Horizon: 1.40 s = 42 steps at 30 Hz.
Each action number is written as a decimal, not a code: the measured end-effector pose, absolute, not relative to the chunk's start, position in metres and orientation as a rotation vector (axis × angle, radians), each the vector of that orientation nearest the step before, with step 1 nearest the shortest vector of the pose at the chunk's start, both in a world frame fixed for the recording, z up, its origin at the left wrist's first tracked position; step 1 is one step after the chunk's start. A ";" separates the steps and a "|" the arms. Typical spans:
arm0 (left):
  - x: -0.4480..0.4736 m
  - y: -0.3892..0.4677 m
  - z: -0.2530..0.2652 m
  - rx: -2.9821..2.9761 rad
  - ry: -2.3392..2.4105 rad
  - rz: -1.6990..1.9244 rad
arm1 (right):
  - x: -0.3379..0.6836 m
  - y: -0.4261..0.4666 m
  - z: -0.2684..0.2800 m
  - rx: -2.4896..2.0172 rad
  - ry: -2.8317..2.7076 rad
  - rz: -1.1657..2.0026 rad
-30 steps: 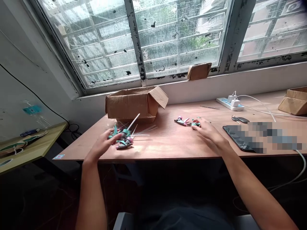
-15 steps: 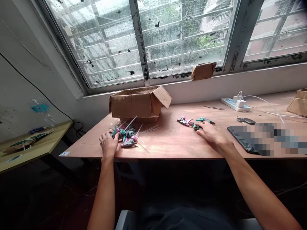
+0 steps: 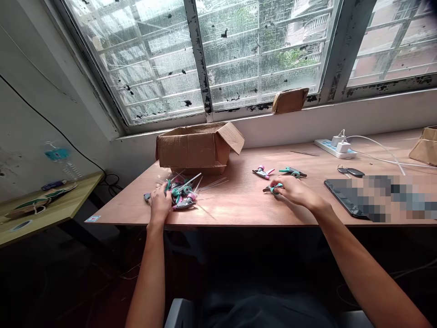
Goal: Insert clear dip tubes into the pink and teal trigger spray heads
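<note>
Spray heads (image 3: 185,203), teal and pink, lie on the table (image 3: 235,214) in a tangled pile at left. Clear tubes (image 3: 215,183) stick out of the pile toward the right. Left hand (image 3: 160,200): fingers curled over the pile's near-left side; whether they grip a piece, cannot tell. Right hand (image 3: 294,189), well apart from the left: thumb and fingers pinched on a teal spray head (image 3: 275,188) low over the table. Just beyond it lie a pink spray head (image 3: 262,172) and another teal one. Progress, judged from layout: three pieces separate from the pile, counting the pinched one; several in the pile, overlapping, count unclear. Cardboard box (image 3: 186,151) stands behind the pile; contents not visible.
</note>
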State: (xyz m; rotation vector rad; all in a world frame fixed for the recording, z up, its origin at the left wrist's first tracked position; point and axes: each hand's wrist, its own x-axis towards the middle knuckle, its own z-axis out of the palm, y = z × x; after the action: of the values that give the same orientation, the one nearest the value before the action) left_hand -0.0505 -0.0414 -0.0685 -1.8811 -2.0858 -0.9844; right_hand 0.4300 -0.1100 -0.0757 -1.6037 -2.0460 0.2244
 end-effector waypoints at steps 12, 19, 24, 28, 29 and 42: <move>-0.037 -0.039 -0.070 -1.966 -2.015 -1.166 | 0.383 -0.124 -0.065 -1.284 -2.160 0.539; -0.033 -0.041 -0.067 -1.966 -1.829 -1.168 | 0.375 -0.127 -0.067 -1.271 -2.140 0.576; -0.026 -0.046 -0.056 -2.095 -1.863 -1.283 | 0.369 -0.130 -0.063 -1.243 -2.146 0.545; -0.024 -0.048 -0.054 -2.225 -1.996 -1.131 | 0.365 -0.135 -0.058 -1.238 -2.136 0.602; -0.024 -0.048 -0.056 -2.230 -2.009 -1.111 | 0.365 -0.135 -0.057 -1.239 -2.132 0.621; -0.027 -0.044 -0.062 -2.215 -1.723 -1.201 | 0.358 -0.128 -0.070 -1.179 -2.066 0.569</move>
State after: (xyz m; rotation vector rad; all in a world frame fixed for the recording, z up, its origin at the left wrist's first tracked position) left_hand -0.0271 -0.0443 -0.0623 -2.2153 -1.7232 -1.2008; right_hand 0.3582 -0.1277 -0.0699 -1.1792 -2.0663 0.5685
